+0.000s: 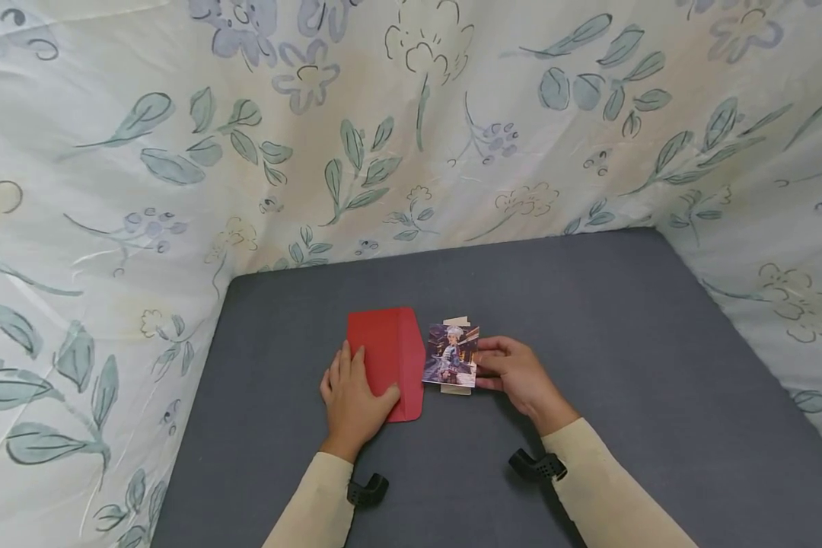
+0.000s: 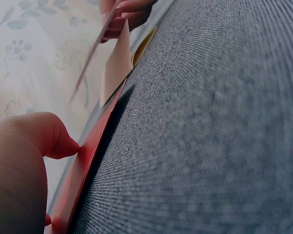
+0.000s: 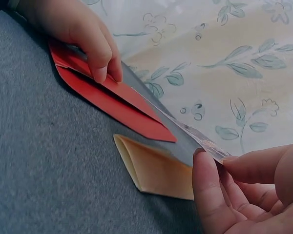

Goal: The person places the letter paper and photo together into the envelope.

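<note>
A red envelope [image 1: 378, 331] lies on the grey surface with its flap [image 1: 412, 365] folded out toward the right. My left hand [image 1: 353, 402] rests on it, fingers extended over the body and thumb near the flap fold. To the right, my right hand [image 1: 520, 374] pinches a picture card [image 1: 450, 355] by its right edge, between thumb and fingers. The card shows a white-haired figure on a dark purple background. In the right wrist view it appears edge-on, raised above a folded cream paper [image 3: 158, 170]. Only the paper's top and bottom ends show past the card in the head view.
The grey tabletop [image 1: 623, 327] stretches to both sides of the hands. Floral-print cloth [image 1: 356, 152] hangs along its back and sides. A black camera mount [image 1: 537, 464] sits on the right wrist, and another mount [image 1: 367, 491] on the left.
</note>
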Demonstrator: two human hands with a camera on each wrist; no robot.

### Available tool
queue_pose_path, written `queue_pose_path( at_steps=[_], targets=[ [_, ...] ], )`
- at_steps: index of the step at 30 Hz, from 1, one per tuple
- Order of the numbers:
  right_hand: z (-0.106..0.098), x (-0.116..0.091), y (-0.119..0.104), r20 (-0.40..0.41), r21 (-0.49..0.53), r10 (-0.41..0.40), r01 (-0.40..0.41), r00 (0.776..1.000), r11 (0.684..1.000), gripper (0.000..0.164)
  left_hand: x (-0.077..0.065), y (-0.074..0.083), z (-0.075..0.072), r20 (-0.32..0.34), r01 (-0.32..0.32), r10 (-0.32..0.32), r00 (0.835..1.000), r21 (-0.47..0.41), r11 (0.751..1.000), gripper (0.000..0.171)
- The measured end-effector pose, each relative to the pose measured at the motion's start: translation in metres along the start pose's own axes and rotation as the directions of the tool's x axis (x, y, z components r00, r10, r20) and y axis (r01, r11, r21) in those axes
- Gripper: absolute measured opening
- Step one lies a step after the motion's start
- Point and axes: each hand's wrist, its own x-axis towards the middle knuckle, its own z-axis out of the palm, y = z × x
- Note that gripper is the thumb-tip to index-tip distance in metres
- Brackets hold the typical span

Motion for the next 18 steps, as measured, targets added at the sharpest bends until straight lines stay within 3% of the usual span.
queue_pose_path(
  at_steps=[18],
  targets=[
    [0.021, 0.005, -0.003, 0.010, 0.004, 0.014, -0.014, 1.000, 1.000, 0.033, 0.002, 0.003, -0.009, 0.018, 0.013, -0.013, 1.000, 0.002, 1.000, 0.093]
  ],
)
